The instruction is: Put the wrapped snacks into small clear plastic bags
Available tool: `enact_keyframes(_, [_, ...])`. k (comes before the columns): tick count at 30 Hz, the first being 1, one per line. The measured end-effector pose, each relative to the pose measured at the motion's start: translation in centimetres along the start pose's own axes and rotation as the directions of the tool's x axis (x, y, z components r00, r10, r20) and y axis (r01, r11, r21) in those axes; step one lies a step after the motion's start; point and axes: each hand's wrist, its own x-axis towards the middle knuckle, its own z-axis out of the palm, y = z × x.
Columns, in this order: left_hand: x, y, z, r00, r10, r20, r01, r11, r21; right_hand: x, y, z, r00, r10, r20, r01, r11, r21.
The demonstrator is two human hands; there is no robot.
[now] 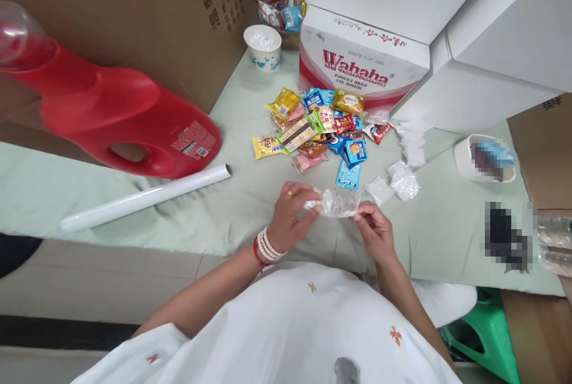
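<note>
Both hands hold a small clear plastic bag just above the pale green table cover. My left hand, with bead bracelets on its wrist, pinches the bag's left end. Its right end is pinched by my right hand. The bag looks crumpled, and I cannot tell if anything is inside. Just beyond the hands lies a pile of colourful snack packets. Several small clear bags lie to the right of that pile.
A large red jug lies on its side at the left, a white roll in front of it. A Wahaha carton and white boxes stand behind the snacks. A paper cup is farther back, a white bowl at the right.
</note>
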Motion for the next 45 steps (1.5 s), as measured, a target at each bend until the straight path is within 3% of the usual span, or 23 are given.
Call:
enact_keyframes(2, [0.5, 1.2, 0.2, 0.974, 0.095, 0.205, -0.111, 0.992, 0.066, 0.3, -0.7, -0.2, 0.999, 0.013, 0.041, -0.013, 1.000, -0.009])
enact_keyframes(5, [1.1, 1.7, 1.7, 0.941, 0.050, 0.334, -0.045, 0.999, -0.023, 0.6, -1.0, -0.6, 0.997, 0.050, 0.058, -0.049, 0.999, -0.008])
enact_keyframes(10, [0.9, 1.1, 4.2, 0.962, -0.161, 0.219, 0.209, 0.954, -0.217, 0.6, -0.2, 0.3, 0.989, 0.135, -0.052, -0.130, 0.988, 0.083])
enact_keyframes(13, [0.8, 0.9, 4.6, 0.962, -0.220, 0.163, 0.256, 0.931, -0.258, 0.3, 0.2, 1.1, 0.982, 0.191, -0.005, -0.190, 0.979, 0.069])
enact_keyframes(17, [1.8, 0.1, 3.3, 0.943, -0.206, 0.260, 0.266, 0.938, -0.221, 0.8, 0.0, -0.4, 0.986, 0.165, -0.010, -0.165, 0.986, 0.034])
enact_keyframes(20, [2.9, -0.7, 1.9, 0.891, -0.125, 0.436, 0.228, 0.954, -0.193, 1.7, -0.8, -3.0, 0.979, 0.144, 0.148, -0.136, 0.989, -0.062])
enact_keyframes(23, [3.5, -1.1, 1.5, 0.808, -0.158, 0.567, 0.394, 0.861, -0.321, 2.3, -1.6, -4.2, 0.905, 0.262, 0.336, -0.270, 0.963, -0.025])
enact_keyframes(25, [3.9, -1.4, 1.5, 0.777, -0.204, 0.596, 0.492, 0.788, -0.372, 2.5, -1.8, -4.0, 0.877, 0.310, 0.366, -0.349, 0.936, 0.043])
enact_keyframes(27, [4.3, -1.8, 1.4, 0.797, -0.214, 0.565, 0.464, 0.816, -0.345, 2.5, -1.6, -3.5, 0.881, 0.318, 0.350, -0.360, 0.931, 0.060])
enact_keyframes(30, [4.9, -2.5, 0.7, 0.869, -0.236, 0.435, 0.391, 0.867, -0.310, 2.3, -1.1, -3.0, 0.901, 0.332, 0.280, -0.370, 0.924, 0.098])
enact_keyframes(32, [4.6, -2.7, 0.2, 0.861, -0.331, 0.386, 0.475, 0.792, -0.382, 2.3, -0.8, -2.7, 0.898, 0.377, 0.225, -0.417, 0.893, 0.168])
enact_keyframes(35, [2.9, -2.3, 0.6, 0.752, -0.482, 0.450, 0.658, 0.597, -0.459, 2.3, -0.4, -2.1, 0.887, 0.443, 0.129, -0.461, 0.850, 0.254])
enact_keyframes(37, [1.4, -1.8, 1.5, 0.698, -0.519, 0.494, 0.714, 0.559, -0.421, 2.3, -0.1, -1.5, 0.887, 0.458, 0.059, -0.455, 0.844, 0.285])
enact_keyframes(40, [-0.2, -1.2, 2.5, 0.687, -0.514, 0.513, 0.722, 0.559, -0.407, 2.4, 0.4, -1.3, 0.888, 0.460, 0.008, -0.444, 0.852, 0.276])
enact_keyframes(43, [0.0, -1.0, 1.8, 0.707, -0.536, 0.462, 0.703, 0.459, -0.543, 2.4, 0.5, -2.6, 0.906, 0.423, 0.023, -0.422, 0.894, 0.150])
enact_keyframes(45, [0.9, -1.2, 0.6, 0.694, -0.536, 0.480, 0.706, 0.377, -0.599, 2.3, -0.1, -4.4, 0.938, 0.341, 0.062, -0.343, 0.939, 0.010])
